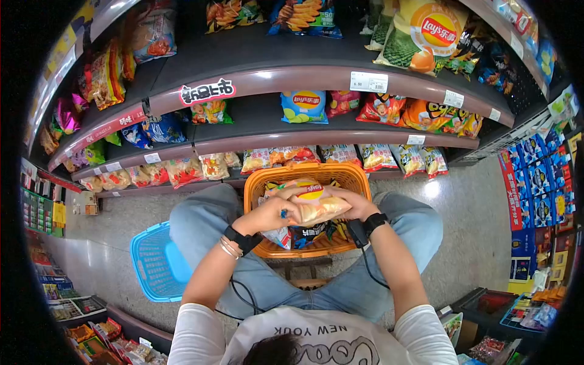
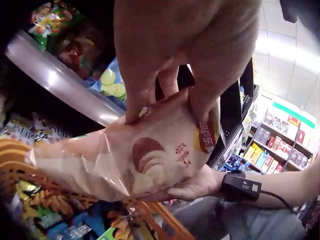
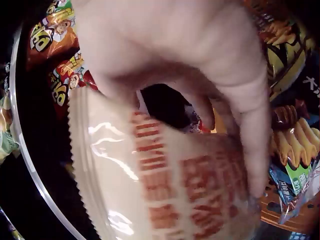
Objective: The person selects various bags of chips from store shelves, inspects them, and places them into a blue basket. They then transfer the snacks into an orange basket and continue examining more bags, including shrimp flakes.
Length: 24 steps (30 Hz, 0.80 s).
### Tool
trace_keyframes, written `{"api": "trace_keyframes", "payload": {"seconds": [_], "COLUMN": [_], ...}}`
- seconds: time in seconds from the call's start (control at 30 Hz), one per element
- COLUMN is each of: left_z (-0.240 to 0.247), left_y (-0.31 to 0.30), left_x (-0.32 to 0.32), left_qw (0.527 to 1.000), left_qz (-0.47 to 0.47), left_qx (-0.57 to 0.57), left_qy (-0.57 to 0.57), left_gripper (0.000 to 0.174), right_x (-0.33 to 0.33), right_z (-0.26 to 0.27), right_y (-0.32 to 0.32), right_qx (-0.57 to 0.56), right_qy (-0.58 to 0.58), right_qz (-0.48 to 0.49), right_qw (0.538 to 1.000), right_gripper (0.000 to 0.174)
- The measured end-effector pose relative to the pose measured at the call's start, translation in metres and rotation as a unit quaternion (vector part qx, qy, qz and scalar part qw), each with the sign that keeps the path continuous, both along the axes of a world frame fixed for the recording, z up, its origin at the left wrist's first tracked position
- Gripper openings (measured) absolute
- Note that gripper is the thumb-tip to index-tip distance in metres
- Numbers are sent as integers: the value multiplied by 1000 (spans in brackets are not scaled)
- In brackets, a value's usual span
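Both hands hold a pale cream Lay's chip bag over an orange basket. My left hand pinches the bag's edge between thumb and fingers, as the left wrist view shows from above the bag. Seen from there, my right hand lies along the lower side, fingers partly hidden. In the right wrist view, my right hand grips the bag at its edge, with red lettering facing the camera. Other snack packets lie in the basket under the bag.
Snack shelves curve across the front, with chip bags on several levels. A blue basket stands on the floor beside the left knee. Jeans-clad knees flank the orange basket. A black cable hangs near the left forearm.
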<state>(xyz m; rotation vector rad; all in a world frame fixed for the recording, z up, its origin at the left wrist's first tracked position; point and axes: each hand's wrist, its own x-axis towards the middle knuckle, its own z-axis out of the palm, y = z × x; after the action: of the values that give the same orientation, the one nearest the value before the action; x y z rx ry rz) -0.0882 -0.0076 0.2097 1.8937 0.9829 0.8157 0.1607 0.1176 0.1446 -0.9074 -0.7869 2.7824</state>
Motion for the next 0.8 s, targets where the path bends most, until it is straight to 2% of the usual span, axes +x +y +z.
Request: {"api": "trace_keyframes", "payload": {"seconds": [0.03,0.07,0.1,0.13,0.2,0.23,0.27,0.3,0.33,0.37,0.4,0.43,0.5,0.53,0.63,0.67,0.77,0.8], "left_z": [-4,-8,-14,-23,-28,-31,-63,-62,-57,-54,-115,-98,-66,-95,-88,-44,-48,-54], "left_y": [-3,-7,-10,-9,-2,1,6,6,6,5,2,2,3,0,1,3,7,8], "left_x": [-2,-3,-7,-13,-20,-24,-33,-27,-16,-9,-18,-12,1,-1,14,20,12,10], "left_qw": [999,996,992,993,989,983,986,957,906,834,857,837,757,756,756,765,806,821], "left_qz": [0,1,2,-24,0,12,35,160,281,396,395,372,310,253,310,335,294,310], "left_qx": [-33,-65,-98,-78,-146,-181,-161,-242,-317,-384,-314,-401,-552,-553,-497,-489,-452,-428], "left_qy": [27,54,81,82,38,17,-3,4,12,20,101,15,-158,-244,-294,-253,-244,-216], "left_gripper": [26,29,32,34,32,31,31,34,38,44,60,60,59,67,78,89,97,96], "right_x": [-1,1,7,16,7,8,9,11,9,7,5,4,2,-1,-4,-4,-4,-6], "right_z": [-5,-8,-32,-77,-39,-43,-48,-52,-46,-40,-36,-30,-15,-7,-19,-25,-13,-7], "right_y": [-4,-7,-8,-7,-17,-18,-19,-21,-21,-22,-22,-22,-23,-25,-28,-28,-31,-31], "right_qx": [52,17,100,182,81,91,101,111,109,98,87,78,86,93,107,111,121,147], "right_qy": [-14,-23,-14,-5,-85,-99,-112,-125,-128,-138,-149,-159,-164,-167,-143,-130,-140,-169], "right_qz": [20,9,27,48,26,38,50,60,69,66,64,63,79,85,77,71,95,105], "right_qw": [998,1000,994,982,993,990,987,984,983,983,983,982,980,978,981,983,978,969], "right_gripper": [53,51,56,60,79,81,83,86,90,90,90,90,89,88,89,89,100,104]}}
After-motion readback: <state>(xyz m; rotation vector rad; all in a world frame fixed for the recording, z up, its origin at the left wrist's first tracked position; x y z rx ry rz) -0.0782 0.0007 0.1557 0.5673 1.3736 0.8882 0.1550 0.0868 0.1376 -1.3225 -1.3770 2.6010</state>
